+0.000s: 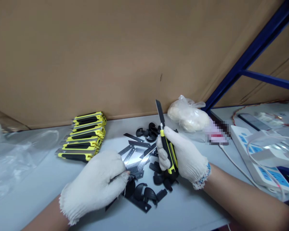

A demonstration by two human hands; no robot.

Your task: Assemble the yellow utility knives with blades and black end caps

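Observation:
My right hand, in a white knit glove, is closed around a yellow and black utility knife. The knife stands tilted, with its dark blade sticking up out of the top. Also gloved, my left hand has its thumb and fingers pressed together low over the table, beside a black curved plastic piece. What those fingertips hold, if anything, is hidden. Between and around the hands lie loose snap-off blades and several black curved plastic pieces.
Several yellow and black utility knives lie in a row at the back left. Clear plastic sheeting covers the far left. On the right are a knotted plastic bag, a white power strip, cables and a blue metal frame.

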